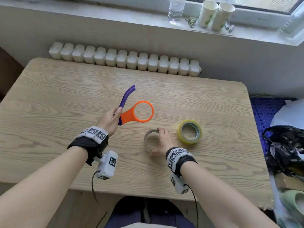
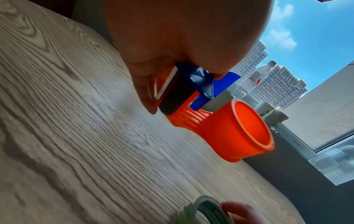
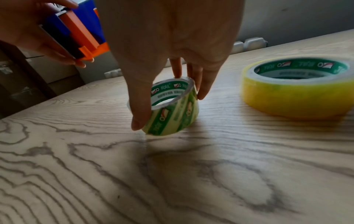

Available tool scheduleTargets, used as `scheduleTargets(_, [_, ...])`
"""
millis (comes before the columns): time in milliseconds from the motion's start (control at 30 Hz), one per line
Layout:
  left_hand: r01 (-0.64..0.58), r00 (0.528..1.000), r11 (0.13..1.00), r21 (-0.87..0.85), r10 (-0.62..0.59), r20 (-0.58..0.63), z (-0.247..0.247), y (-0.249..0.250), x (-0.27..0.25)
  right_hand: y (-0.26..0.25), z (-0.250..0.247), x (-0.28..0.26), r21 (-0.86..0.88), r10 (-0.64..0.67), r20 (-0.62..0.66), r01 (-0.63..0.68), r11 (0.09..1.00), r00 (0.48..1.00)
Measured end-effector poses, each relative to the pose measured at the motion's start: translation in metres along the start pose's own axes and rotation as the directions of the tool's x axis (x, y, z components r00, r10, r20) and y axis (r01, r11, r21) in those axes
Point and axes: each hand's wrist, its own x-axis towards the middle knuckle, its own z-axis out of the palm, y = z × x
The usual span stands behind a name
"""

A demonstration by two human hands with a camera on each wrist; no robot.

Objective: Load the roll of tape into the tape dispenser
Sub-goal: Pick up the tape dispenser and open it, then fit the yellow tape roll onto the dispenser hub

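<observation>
left hand [image 1: 109, 120]: grip curled round the cutter end of the orange and blue tape dispenser [image 1: 137, 112], its ring jutting past the fingers, above the surface [image 1: 54, 99] | right hand [image 1: 162, 140]: thumb and fingers pinch the clear tape roll [image 3: 172, 107], tilted, lower edge on the surface | yellow tape roll [image 1: 190, 132]: flat, just right of that grip

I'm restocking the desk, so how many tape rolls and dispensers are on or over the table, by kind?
Clear tape roll, in the right hand: 1
Yellow tape roll: 1
Tape dispenser, in the left hand: 1
Total: 3
</observation>
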Motion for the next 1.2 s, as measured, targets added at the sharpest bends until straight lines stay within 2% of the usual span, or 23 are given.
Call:
scheduleTargets(167, [-0.021,1.000,0.999,-0.028,0.021,-0.001,0.010,0.001,0.000,0.002,0.005,0.001,-0.065,0.017,0.033,-0.014,0.998,0.999])
scheduleTargets(333, [-0.043,0.999,0.999,-0.031,0.044,0.019,0.023,0.004,0.000,0.009,0.003,0.000,-0.036,-0.033,0.035,0.034,0.999,0.999])
scheduleTargets(500, [-0.061,0.996,0.998,0.006,0.060,0.069,0.040,0.016,-0.001,0.038,-0.022,-0.011,0.003,-0.085,-0.144,0.086,0.996,0.986])
scheduleTargets(633, [-0.084,0.990,0.995,0.045,0.078,0.116,0.055,0.030,-0.001,0.074,-0.041,-0.016,-0.042,0.009,-0.205,-0.018,0.999,0.979])
scheduleTargets(800, [-0.103,0.986,0.988,0.112,0.087,0.140,0.067,0.036,0.001,0.107,-0.049,-0.008,-0.016,0.159,-0.145,-0.163,0.986,0.977])
scheduleTargets(1200, [-0.114,0.979,0.992,0.059,0.102,0.178,0.082,0.038,0.003,0.126,-0.056,0.008,0.087,0.120,-0.115,-0.110,0.990,0.986])
